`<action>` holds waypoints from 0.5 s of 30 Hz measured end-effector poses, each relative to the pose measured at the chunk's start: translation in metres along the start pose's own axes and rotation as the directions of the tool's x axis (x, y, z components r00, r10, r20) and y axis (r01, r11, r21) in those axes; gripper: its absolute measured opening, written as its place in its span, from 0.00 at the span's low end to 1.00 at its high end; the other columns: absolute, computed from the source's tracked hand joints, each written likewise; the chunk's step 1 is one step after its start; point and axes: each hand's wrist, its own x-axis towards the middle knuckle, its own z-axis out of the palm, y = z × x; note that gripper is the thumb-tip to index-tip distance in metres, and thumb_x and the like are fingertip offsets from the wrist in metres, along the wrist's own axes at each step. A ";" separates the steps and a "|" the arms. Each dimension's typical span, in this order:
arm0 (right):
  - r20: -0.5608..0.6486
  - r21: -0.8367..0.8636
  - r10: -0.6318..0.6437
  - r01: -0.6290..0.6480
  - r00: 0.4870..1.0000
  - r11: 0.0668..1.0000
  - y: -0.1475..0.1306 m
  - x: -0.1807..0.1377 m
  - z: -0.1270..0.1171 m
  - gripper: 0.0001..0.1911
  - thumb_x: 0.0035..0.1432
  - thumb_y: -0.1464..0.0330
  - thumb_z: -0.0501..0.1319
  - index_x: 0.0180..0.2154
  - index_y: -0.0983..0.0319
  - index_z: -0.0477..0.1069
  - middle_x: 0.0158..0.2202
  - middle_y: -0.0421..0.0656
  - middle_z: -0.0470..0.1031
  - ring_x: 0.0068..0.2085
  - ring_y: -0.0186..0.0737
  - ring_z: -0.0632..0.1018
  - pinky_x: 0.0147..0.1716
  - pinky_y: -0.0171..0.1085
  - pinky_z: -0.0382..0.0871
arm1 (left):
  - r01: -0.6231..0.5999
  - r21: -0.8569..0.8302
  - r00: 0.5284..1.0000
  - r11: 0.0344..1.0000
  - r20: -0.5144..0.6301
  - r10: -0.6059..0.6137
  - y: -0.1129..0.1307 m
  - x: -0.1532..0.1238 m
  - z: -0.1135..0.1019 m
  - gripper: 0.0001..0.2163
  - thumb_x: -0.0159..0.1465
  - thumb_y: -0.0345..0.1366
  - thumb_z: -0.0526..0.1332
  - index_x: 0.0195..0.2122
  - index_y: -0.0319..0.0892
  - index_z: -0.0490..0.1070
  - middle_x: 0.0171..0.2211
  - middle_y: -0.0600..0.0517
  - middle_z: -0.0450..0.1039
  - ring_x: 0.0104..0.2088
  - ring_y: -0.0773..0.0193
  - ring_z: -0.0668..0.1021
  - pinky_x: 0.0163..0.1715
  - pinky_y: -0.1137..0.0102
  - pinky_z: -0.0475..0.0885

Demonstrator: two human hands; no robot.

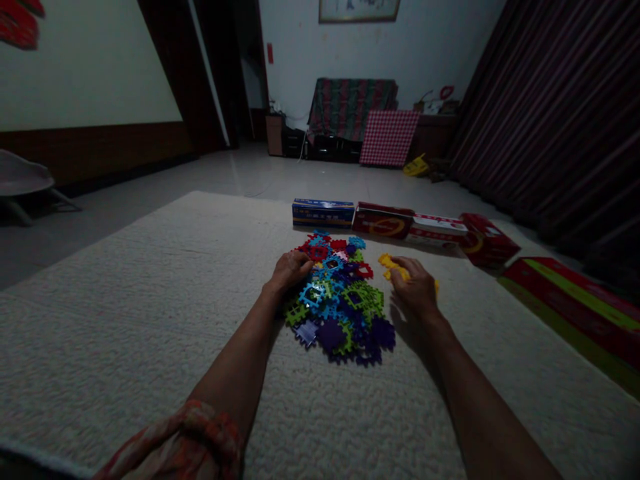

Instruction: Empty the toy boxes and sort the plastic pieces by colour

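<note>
A heap of interlocking plastic tiles (331,333) with toothed edges, in blue, green, purple and red, lies on the quilted mat. At the heap's left edge is my left hand (291,269), its fingers closed among the tiles. A speck of yellow shows by its fingertips, but what they pinch is mostly hidden. Right of the heap, my right hand (416,288) is closed around yellow toothed tiles (386,261), which stick out past the fingers and partly show behind the palm.
Beyond the heap stand a blue box (323,215) and a dark red box (383,223). More red boxes (487,240) continue to the right, with a long red and green box (580,293) along the mat's (150,320) right side. A pale chair (25,177) is far left.
</note>
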 end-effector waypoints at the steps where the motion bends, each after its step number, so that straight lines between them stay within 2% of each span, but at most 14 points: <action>1: 0.076 0.069 -0.059 0.054 0.995 0.996 -0.013 -0.003 0.005 0.15 0.58 0.64 0.57 0.44 0.60 0.77 0.46 0.51 0.80 0.49 0.51 0.79 0.53 0.51 0.71 | -0.039 0.005 0.999 0.999 0.012 0.039 0.002 0.000 0.002 0.12 0.65 0.37 0.59 0.40 0.42 0.82 0.42 0.45 0.82 0.44 0.56 0.81 0.49 0.65 0.74; 4: 0.260 0.206 -0.210 0.159 0.942 0.966 -0.045 -0.014 0.017 0.15 0.60 0.64 0.60 0.47 0.58 0.76 0.50 0.49 0.80 0.52 0.51 0.78 0.55 0.51 0.70 | -0.181 -0.015 0.979 0.983 0.094 0.182 0.006 0.001 0.006 0.14 0.64 0.34 0.58 0.45 0.44 0.81 0.47 0.47 0.81 0.48 0.57 0.80 0.53 0.65 0.72; 6: 0.336 0.244 -0.263 0.186 0.905 0.952 -0.056 -0.020 0.023 0.14 0.60 0.64 0.61 0.48 0.58 0.76 0.50 0.49 0.80 0.53 0.51 0.78 0.55 0.52 0.70 | -0.209 -0.023 0.966 0.978 0.153 0.210 0.005 0.002 0.006 0.14 0.61 0.30 0.58 0.43 0.44 0.82 0.48 0.48 0.81 0.50 0.58 0.79 0.55 0.66 0.71; 8: 0.381 0.251 -0.280 0.192 0.881 0.949 -0.059 -0.025 0.025 0.13 0.60 0.64 0.62 0.46 0.58 0.77 0.49 0.49 0.81 0.51 0.51 0.79 0.54 0.52 0.70 | -0.181 -0.022 0.965 0.983 0.188 0.182 0.003 0.002 0.002 0.15 0.58 0.27 0.57 0.39 0.44 0.83 0.47 0.49 0.82 0.50 0.59 0.79 0.56 0.67 0.70; 11: 0.391 0.245 -0.286 0.200 0.875 0.949 -0.057 -0.026 0.027 0.10 0.61 0.64 0.61 0.42 0.58 0.78 0.45 0.48 0.82 0.49 0.51 0.80 0.54 0.53 0.70 | -0.082 -0.020 0.972 0.996 0.221 0.084 0.000 0.000 -0.005 0.15 0.57 0.26 0.56 0.36 0.44 0.83 0.42 0.50 0.83 0.46 0.59 0.81 0.51 0.69 0.72; 15: 0.394 0.270 -0.315 0.219 0.863 0.937 -0.057 -0.026 0.028 0.09 0.62 0.65 0.60 0.39 0.58 0.78 0.42 0.48 0.82 0.46 0.49 0.81 0.50 0.51 0.72 | 0.029 0.010 0.985 1.000 0.168 -0.030 0.003 -0.002 -0.007 0.15 0.59 0.28 0.57 0.37 0.44 0.84 0.40 0.49 0.84 0.42 0.58 0.82 0.47 0.69 0.74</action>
